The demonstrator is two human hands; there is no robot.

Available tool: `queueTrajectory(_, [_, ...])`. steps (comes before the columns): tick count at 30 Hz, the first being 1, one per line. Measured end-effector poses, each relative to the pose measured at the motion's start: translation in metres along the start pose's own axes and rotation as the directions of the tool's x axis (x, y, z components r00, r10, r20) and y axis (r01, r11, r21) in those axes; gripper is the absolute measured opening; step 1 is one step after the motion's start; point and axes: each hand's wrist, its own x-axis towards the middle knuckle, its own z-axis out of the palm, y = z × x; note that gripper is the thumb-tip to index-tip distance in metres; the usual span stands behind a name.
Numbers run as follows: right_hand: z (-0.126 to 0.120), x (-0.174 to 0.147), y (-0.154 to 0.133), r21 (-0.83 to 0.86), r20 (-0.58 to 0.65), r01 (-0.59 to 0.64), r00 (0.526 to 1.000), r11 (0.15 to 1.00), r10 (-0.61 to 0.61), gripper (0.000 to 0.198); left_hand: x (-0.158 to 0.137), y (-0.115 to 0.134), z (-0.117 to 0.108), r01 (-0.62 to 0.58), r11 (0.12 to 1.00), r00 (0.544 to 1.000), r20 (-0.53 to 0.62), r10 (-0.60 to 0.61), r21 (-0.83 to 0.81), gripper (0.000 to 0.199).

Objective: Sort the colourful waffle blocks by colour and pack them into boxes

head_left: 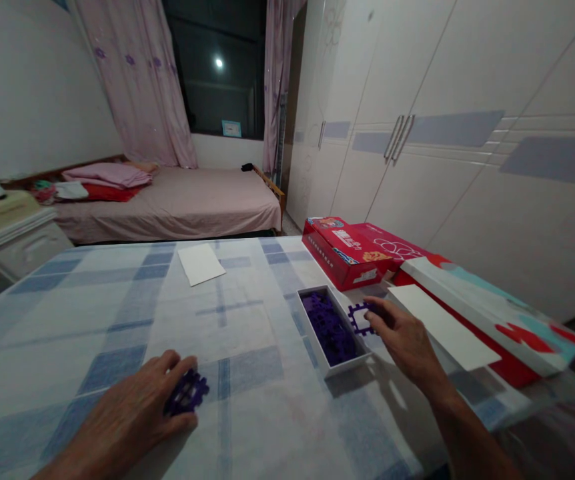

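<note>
My left hand (pixel 130 407) is closed round some purple notched plastic pieces (pixel 187 392) at the near left of the table; how many there are I cannot tell. Over on the right, my right hand (pixel 405 333) pinches a single square purple frame piece (pixel 361 320) with toothed edges and an open middle. That piece is just beside the right rim of a white open box (pixel 312 337). Inside the box lies a heap of purple pieces (pixel 328 323) of the same sort. Fingers cover part of the pieces in both hands.
Beyond the box sits a red printed carton (pixel 347 257), with a longer red and white box (pixel 492 320) at the right edge. A white card (pixel 442 327) lies by it, and another white card (pixel 201 264) is at the far left. Checked cloth (pixel 252 400) covers the table.
</note>
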Motion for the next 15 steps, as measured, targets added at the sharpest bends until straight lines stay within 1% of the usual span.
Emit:
queueTrajectory(2, [0.004,-0.003,-0.008,0.054,0.103,0.005,0.995,0.999,-0.01,0.035,-0.002,0.001,0.005,0.006,1.0,1.0,-0.003,-0.006,-0.016,0.052])
queueTrajectory(3, [0.008,-0.005,-0.01,0.066,0.146,0.03,0.989,0.997,-0.04,0.034,-0.002,0.001,0.008,0.004,1.0,1.0,-0.014,-0.004,-0.023,0.05])
queueTrajectory(4, [0.013,-0.006,-0.012,0.06,0.161,0.07,0.984,0.996,-0.078,0.034,-0.001,0.001,0.01,-0.001,1.0,1.0,-0.025,0.0,-0.029,0.049])
queueTrajectory(6, [0.022,-0.01,-0.012,-0.019,0.116,0.158,0.981,0.987,-0.155,0.03,0.0,0.0,0.015,-0.009,0.999,0.999,-0.036,0.007,-0.036,0.047])
queueTrajectory(8, [0.027,-0.012,-0.01,-0.112,0.086,0.212,0.975,0.971,-0.204,0.024,0.002,0.0,0.017,-0.023,0.998,0.999,-0.05,0.021,-0.052,0.047])
queueTrajectory(11, [0.031,-0.013,-0.008,-0.161,0.125,0.243,0.966,0.957,-0.224,0.017,0.003,0.0,0.018,-0.059,0.995,0.993,-0.109,0.05,-0.083,0.047])
queueTrajectory(12, [0.031,-0.011,-0.009,-0.173,0.113,0.248,0.966,0.953,-0.231,0.017,0.004,0.001,0.018,-0.069,0.993,0.99,-0.125,0.058,-0.091,0.047])
queueTrajectory(15, [0.036,-0.002,-0.014,-0.259,0.012,0.239,0.97,0.936,-0.244,0.02,0.007,0.004,0.015,-0.102,0.988,0.982,-0.171,0.081,-0.119,0.05])
